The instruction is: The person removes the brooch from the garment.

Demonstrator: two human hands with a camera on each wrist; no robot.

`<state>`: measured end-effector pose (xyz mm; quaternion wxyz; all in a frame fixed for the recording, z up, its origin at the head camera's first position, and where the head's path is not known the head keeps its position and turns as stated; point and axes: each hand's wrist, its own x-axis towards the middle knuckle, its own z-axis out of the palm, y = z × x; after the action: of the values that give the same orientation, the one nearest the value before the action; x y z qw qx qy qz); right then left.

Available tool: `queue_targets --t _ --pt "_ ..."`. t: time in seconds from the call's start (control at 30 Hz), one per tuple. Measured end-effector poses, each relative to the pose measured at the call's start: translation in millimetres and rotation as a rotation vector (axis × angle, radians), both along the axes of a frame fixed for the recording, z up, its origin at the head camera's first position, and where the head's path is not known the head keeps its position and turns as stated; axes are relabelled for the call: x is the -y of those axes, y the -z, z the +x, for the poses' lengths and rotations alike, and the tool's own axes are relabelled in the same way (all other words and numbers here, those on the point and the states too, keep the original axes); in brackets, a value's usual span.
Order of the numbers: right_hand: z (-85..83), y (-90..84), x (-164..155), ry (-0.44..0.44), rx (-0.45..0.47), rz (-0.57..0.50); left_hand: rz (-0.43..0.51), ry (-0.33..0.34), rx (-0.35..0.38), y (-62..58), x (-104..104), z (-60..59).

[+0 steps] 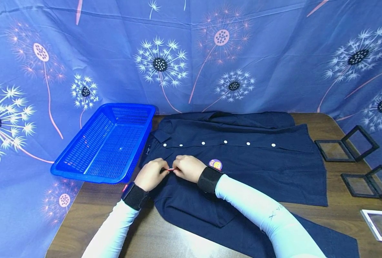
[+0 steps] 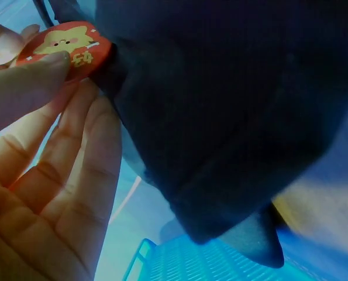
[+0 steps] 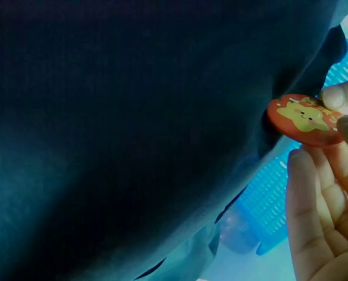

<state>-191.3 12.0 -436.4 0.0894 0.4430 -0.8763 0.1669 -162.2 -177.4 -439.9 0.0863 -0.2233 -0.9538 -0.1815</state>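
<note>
A dark brown wooden table (image 1: 91, 200) stands against a blue cloth printed with dandelion heads. A navy shirt (image 1: 242, 157) with white buttons lies spread flat across its middle, collar toward the left. Just beside the collar, at the left edge, sits a blue plastic basket (image 1: 107, 143). Along the right edge lie two open black frame cases (image 1: 345, 145) (image 1: 368, 182), and nearer the front corner a white one (image 1: 379, 224)

From head height we look forward and down over the whole table (image 1: 310, 120). Our wrist views sit very close, looking up; both share the red badge (image 2: 65, 47) and dark shirt (image 3: 133, 129).
</note>
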Motion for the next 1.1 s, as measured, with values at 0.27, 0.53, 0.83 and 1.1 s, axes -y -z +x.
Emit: queue_targets --t 0.27,0.53,0.83,1.1 --pt "-0.9 -2.6 -1.5 0.064 0.068 0.004 0.001 -0.015 0.01 -1.3 -0.3 -1.0" --pt "-1.3 -2.9 -0.5 0.078 0.111 -0.008 0.002 -0.021 0.021 -2.2 -0.9 -1.9" --pt "-1.2 -1.6 -1.1 0.073 0.088 -0.014 0.008 -0.024 0.036 -1.4 -0.5 -2.8" --pt "-2.5 -1.9 -1.9 0.065 0.079 -0.008 0.03 0.023 0.033 0.7 -1.5 -5.0"
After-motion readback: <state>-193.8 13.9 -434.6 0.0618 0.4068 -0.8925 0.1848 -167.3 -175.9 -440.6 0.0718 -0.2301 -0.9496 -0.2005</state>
